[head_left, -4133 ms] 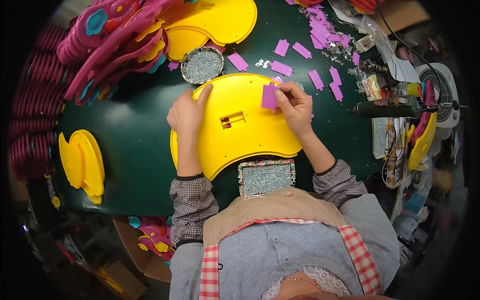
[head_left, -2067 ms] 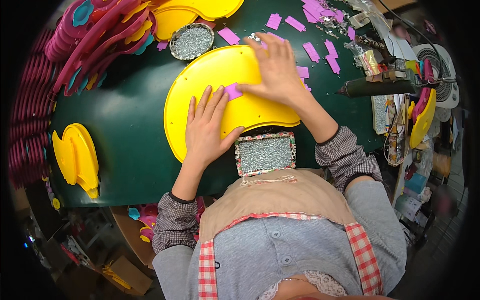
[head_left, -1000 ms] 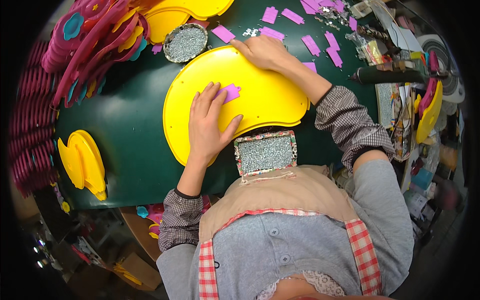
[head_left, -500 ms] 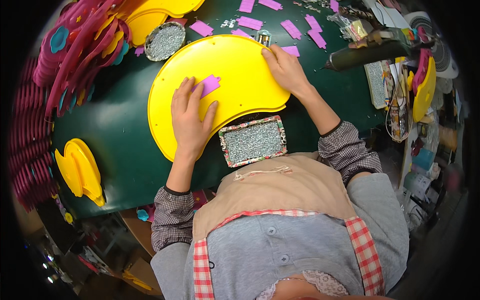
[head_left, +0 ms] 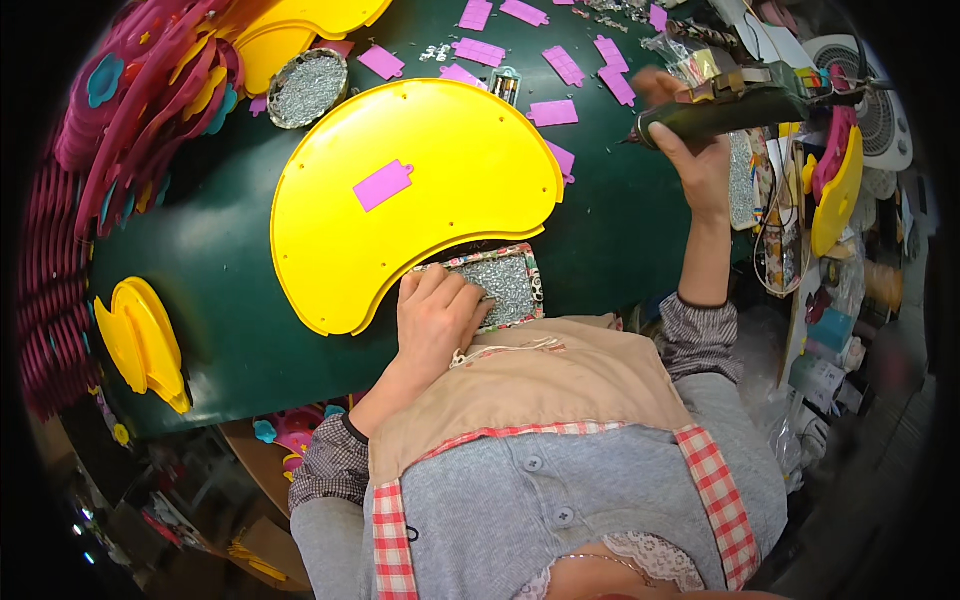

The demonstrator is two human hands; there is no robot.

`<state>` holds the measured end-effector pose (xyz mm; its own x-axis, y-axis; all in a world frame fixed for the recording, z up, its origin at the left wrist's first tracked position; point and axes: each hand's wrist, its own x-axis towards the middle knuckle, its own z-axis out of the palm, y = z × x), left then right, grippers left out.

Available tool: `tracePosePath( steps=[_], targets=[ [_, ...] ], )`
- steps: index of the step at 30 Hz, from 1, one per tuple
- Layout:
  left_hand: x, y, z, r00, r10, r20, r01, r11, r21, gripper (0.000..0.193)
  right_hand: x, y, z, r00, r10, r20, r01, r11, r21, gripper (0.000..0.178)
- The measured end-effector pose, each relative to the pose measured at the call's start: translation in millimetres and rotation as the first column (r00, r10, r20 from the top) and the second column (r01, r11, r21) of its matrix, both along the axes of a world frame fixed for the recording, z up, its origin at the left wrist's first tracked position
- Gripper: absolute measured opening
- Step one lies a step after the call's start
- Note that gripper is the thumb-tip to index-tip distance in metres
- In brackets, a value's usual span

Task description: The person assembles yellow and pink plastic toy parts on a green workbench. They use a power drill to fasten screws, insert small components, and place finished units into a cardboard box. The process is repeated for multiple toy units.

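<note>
A large yellow kidney-shaped plastic panel [head_left: 470,170] lies on the green table, with small holes near its edge. One flat purple plastic piece [head_left: 383,186] rests on top of it. Below the panel's inner curve is a patterned fabric-edged tray [head_left: 538,290] full of small silvery screws [head_left: 510,285]. My left hand [head_left: 435,320] reaches over that tray's left side, fingers bent together among the screws; its fingertips are hidden. At the right, my right hand [head_left: 706,170] is wrapped round a dark electric screwdriver [head_left: 740,108], whose tip points left.
Several purple pieces [head_left: 563,66] lie beyond the panel, near a round screw-filled dish [head_left: 308,88]. Pink toy parts [head_left: 150,110] are piled at the far left, yellow parts [head_left: 145,340] nearer. A white fan [head_left: 870,110] and clutter crowd the right side.
Both hands have left the yellow panel. My left hand has moved down to the screw tray, and my right hand has gone right and taken hold of the electric screwdriver.
</note>
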<state>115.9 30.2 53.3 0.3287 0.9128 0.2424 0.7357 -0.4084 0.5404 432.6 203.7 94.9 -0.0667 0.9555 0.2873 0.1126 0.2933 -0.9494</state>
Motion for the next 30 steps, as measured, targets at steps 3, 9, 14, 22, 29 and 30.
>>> tracePosePath(
  steps=[3, 9, 14, 22, 29, 30],
  targets=[
    [1, -1, 4, 0.990, 0.057, 0.128, -0.056, 0.998, -0.007, 0.017, 8, 3, -1, 0.978, 0.113, 0.176, -0.128, 0.989, 0.080, 0.036],
    [4, 2, -1, 0.921, 0.103, 0.376, -0.090, 0.995, -0.052, 0.020, -55, -4, 21, 0.443, 0.716, -0.540, -0.739, 0.633, 0.233, 0.069],
    [-6, 9, 9, 0.906, 0.061, 0.419, -0.073, 0.997, 0.013, 0.018, -116, -22, 39, 0.273, 0.838, -0.473, -0.823, 0.458, 0.336, 0.058],
    [-27, 8, 7, 0.904, 0.030, 0.427, -0.076, 0.993, 0.092, 0.024, -151, -52, 46, 0.463, 0.829, -0.315, -0.753, 0.555, 0.353, 0.059],
    [-43, 13, 11, 0.900, -0.049, 0.434, -0.036, 0.982, 0.185, 0.027, -158, -66, 48, 0.483, 0.774, -0.410, -0.749, 0.608, 0.265, 0.056],
    [-44, 13, 10, 0.897, -0.052, 0.439, -0.037, 0.981, 0.192, 0.027, -160, -66, 50, 0.490, 0.773, -0.403, -0.749, 0.610, 0.259, 0.056]
  ],
)
